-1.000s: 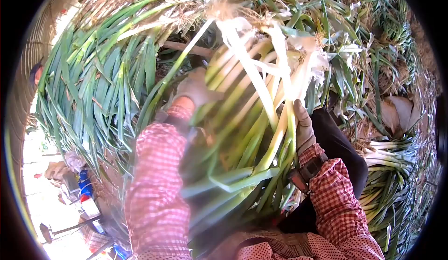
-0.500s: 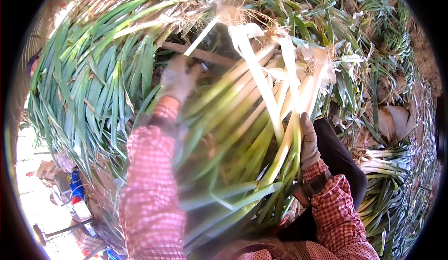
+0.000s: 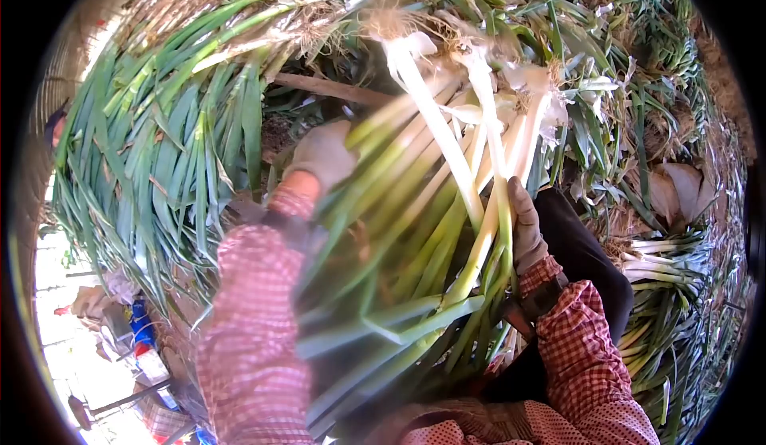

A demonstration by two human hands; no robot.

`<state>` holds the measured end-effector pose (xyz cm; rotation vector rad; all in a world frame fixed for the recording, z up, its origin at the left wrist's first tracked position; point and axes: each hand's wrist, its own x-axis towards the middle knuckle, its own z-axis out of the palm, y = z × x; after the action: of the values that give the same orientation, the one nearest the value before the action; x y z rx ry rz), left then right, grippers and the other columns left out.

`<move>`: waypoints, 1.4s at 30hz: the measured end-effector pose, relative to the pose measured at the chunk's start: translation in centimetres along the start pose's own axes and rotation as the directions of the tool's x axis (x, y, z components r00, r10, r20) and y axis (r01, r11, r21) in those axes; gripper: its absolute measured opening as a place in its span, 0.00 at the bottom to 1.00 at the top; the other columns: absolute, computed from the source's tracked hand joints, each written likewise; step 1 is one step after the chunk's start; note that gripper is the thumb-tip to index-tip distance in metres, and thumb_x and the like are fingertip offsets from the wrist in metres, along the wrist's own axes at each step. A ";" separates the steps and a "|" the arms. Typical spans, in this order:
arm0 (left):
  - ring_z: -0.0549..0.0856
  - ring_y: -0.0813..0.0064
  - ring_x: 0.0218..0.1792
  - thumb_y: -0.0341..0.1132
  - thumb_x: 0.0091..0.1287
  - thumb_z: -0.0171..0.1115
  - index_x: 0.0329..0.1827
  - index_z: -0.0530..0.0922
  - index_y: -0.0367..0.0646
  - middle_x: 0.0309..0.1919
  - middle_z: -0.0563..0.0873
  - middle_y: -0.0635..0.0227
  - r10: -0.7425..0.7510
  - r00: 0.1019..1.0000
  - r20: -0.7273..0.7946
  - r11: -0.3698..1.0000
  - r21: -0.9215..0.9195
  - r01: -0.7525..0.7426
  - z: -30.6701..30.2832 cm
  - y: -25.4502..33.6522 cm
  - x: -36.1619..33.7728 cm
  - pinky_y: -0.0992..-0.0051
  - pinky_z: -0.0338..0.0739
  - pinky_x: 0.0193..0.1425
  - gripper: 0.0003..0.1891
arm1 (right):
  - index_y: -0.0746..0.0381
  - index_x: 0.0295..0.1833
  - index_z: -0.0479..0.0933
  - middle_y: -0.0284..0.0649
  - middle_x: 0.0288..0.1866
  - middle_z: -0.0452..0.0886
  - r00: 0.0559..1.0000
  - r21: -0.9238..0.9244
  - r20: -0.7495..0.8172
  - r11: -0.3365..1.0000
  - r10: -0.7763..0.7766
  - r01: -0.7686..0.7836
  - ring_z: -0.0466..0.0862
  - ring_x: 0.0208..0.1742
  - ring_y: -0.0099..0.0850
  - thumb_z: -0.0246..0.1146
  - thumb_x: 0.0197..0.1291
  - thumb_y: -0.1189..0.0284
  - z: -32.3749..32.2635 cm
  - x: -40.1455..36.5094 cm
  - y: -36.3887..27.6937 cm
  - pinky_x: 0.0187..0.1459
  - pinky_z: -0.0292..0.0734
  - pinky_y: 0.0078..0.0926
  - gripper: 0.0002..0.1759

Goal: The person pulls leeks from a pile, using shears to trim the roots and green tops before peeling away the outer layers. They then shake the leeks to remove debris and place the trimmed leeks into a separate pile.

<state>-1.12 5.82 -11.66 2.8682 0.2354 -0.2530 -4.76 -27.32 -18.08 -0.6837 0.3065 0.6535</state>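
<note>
A fanned bunch of long green onions (image 3: 447,154) fills the middle, roots and white shanks pointing away from me, leaves hanging toward my lap. My right hand (image 3: 527,229), in a pale glove, grips the bunch along its right side, the fingers partly behind the stalks. At the left edge of the bunch is my left hand (image 3: 321,156), also gloved and slightly blurred. Its fingers are curled at the outermost stalks and mostly hidden.
A large heap of green onions (image 3: 167,142) lies at the left, roots at the back. A wooden bar (image 3: 331,88) crosses behind the bunch. Loose leaves and peelings cover the back right. More onions (image 3: 658,273) lie at the lower right, past my dark-clad knee (image 3: 586,261).
My left hand has moved slightly right and down, closer to the bunch. The single pale stalk that stood up beside it no longer shows there. My right hand stays nearly in place.
</note>
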 end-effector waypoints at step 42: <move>0.87 0.71 0.35 0.42 0.72 0.58 0.49 0.86 0.47 0.37 0.90 0.66 0.136 0.959 -0.248 0.909 -0.354 -0.221 -25.1 15.9 14.6 0.69 0.83 0.42 0.13 | 0.57 0.66 0.75 0.32 0.53 0.83 0.976 0.294 0.215 0.954 -0.016 -0.050 0.83 0.54 0.26 0.65 0.70 0.51 -3.2 1.5 1.4 0.56 0.79 0.28 0.28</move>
<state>19.70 -0.76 13.18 2.5042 0.0491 0.1342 -4.69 -27.98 -21.84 -0.3171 0.2040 0.6746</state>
